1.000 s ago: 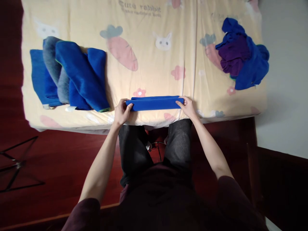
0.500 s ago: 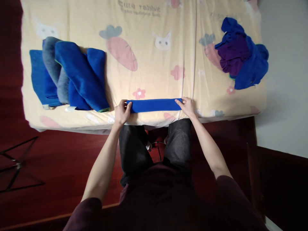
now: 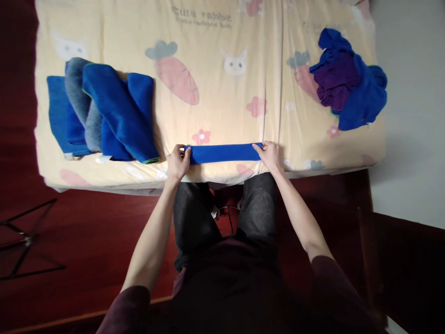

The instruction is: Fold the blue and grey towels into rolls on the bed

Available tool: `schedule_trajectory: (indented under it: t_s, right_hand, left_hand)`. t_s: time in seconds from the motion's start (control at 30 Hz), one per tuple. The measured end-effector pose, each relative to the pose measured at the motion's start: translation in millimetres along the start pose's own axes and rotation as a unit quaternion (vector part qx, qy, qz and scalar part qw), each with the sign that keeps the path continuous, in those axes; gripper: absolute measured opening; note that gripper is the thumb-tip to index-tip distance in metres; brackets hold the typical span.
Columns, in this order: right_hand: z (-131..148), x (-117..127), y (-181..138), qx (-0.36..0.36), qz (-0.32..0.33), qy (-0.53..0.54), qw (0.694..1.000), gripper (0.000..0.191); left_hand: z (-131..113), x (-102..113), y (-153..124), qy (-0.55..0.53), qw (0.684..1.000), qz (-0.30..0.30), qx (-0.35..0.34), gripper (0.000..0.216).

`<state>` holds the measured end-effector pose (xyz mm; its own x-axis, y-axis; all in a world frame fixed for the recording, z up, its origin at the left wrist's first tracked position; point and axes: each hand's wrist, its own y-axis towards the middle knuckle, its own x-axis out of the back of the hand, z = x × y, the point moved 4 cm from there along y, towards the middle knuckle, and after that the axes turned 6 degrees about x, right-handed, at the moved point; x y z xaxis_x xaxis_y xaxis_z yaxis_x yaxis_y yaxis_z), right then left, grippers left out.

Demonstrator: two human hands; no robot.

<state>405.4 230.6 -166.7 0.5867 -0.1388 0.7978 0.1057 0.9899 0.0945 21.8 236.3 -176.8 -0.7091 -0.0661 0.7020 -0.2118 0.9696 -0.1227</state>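
A blue towel (image 3: 224,153), folded into a long narrow strip, lies crosswise near the front edge of the bed. Its left end is pinched between the thumb and fingers of my left hand (image 3: 178,162). At the other end, my right hand (image 3: 270,155) grips the strip's corner in the same way. The strip looks straight and flat between both hands. To the left rests a pile of folded blue and grey towels (image 3: 120,118), some overlapping at a slant. A crumpled heap of blue and purple cloths (image 3: 365,93) sits at the right.
The bed's yellow sheet (image 3: 222,111) has carrots, rabbits and flowers printed on it. A black metal stand (image 3: 26,241) is on the dark red floor at the left. A pale wall (image 3: 410,116) borders the bed's right end, with a dark wooden piece (image 3: 406,260) below.
The view has shifted very slightly. Both hands keep hold of the strip's ends, and the towel stays in nearly the same place.
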Motion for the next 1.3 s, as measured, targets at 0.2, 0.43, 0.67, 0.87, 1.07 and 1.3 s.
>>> schedule_trajectory:
  t_s: [0.2, 0.43, 0.67, 0.87, 1.07, 1.3]
  right_hand:
    - [61.1, -5.2, -18.2, 0.156, -0.006, -0.059, 0.986, 0.053]
    - [91.6, -24.3, -29.3, 0.264, 0.096, -0.092, 0.955, 0.062]
    - [53.9, -24.2, -22.8, 0.251, 0.118, -0.08, 0.957, 0.055]
    - [48.6, -13.4, -25.7, 0.225, 0.1, -0.107, 0.963, 0.048]
    - [44.6, -5.0, 5.6, 0.213, 0.154, -0.089, 0.961, 0.037]
    - [43.0, 3.5, 41.9, 0.129, 0.324, -0.07, 0.935, 0.053]
  left_hand:
    - [-49.2, -14.0, -39.0, 0.106, 0.977, -0.055, -0.175, 0.048]
    - [-54.4, -50.5, -45.7, 0.166, 0.943, 0.058, -0.284, 0.075]
    - [-35.2, -33.9, -30.6, 0.167, 0.941, 0.094, -0.281, 0.066]
    - [-26.7, -8.1, -11.1, 0.156, 0.945, 0.097, -0.271, 0.063]
    - [-16.3, 8.0, -78.1, -0.119, 0.989, -0.092, 0.003, 0.053]
    - [-51.6, -75.7, -100.3, -0.622, 0.699, 0.14, 0.324, 0.03]
